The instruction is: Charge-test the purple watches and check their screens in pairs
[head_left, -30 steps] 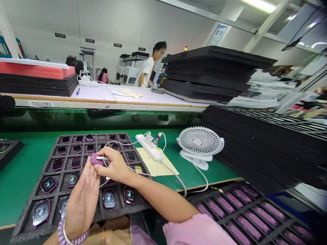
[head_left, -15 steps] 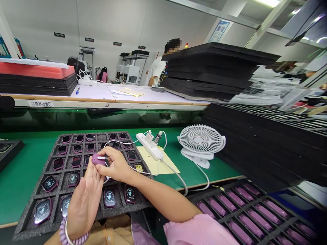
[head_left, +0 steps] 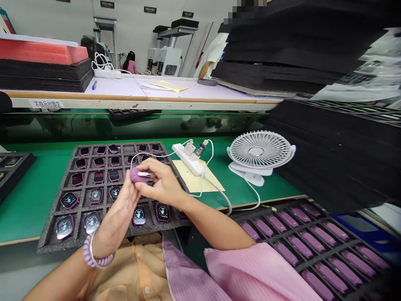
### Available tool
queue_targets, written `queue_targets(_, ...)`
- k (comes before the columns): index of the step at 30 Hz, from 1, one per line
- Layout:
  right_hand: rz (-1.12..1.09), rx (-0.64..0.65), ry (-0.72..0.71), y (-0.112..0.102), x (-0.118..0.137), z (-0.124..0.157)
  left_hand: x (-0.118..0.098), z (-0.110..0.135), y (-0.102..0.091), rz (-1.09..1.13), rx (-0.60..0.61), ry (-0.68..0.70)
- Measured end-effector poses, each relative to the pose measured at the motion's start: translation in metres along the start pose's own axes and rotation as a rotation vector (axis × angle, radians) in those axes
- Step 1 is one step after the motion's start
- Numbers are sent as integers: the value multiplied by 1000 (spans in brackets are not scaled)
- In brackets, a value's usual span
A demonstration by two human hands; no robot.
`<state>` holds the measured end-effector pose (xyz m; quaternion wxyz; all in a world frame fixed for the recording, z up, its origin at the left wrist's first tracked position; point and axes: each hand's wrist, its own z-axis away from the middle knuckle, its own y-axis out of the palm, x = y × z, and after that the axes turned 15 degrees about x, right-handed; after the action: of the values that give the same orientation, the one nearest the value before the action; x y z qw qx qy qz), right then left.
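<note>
A small purple watch case (head_left: 138,175) is held up between my two hands above the foam tray, with a white cable plug (head_left: 144,174) at its side. My left hand (head_left: 123,205) supports it from the left with the fingertips; a beaded bracelet circles that wrist. From the right, my right hand (head_left: 161,182) pinches the case and plug with thumb and fingers. A white cable (head_left: 153,155) curves from there toward the power strip (head_left: 191,159). Beneath, the dark foam tray (head_left: 82,191) carries several purple-framed smartwatches (head_left: 65,227), some with lit screens.
A white clip-on fan (head_left: 260,152) stands right of the power strip, near a yellow sheet (head_left: 214,184). At lower right lies a tray of purple pieces (head_left: 300,246). Black foam stacks (head_left: 338,154) rise on the right. A raised shelf (head_left: 125,90) crosses behind; two people are beyond.
The camera view has tipped downward, so the shelf and background sit higher in the picture. Both hands still hold the purple watch case and plug; my left hand has turned more edge-on.
</note>
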<state>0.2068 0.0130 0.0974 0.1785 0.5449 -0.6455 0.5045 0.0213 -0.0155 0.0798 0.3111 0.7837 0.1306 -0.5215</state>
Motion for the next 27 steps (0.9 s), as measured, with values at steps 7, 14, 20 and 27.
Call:
queue_targets(7, -440, -292, 428, -112, -1, 70, -14, 37, -70, -1239, -82, -163)
queue_targets(14, -200, -383, 744, -119, -83, 88, 5, 55, -92, -1488, 36, -233)
queue_targets(20, 251, -428, 922, -149, -122, 82, 3, 57, -88, -1418, 22, -184)
queue_targets(27, 698, -203, 997, -141, -124, 85, 4, 58, -86, -1400, 32, -274)
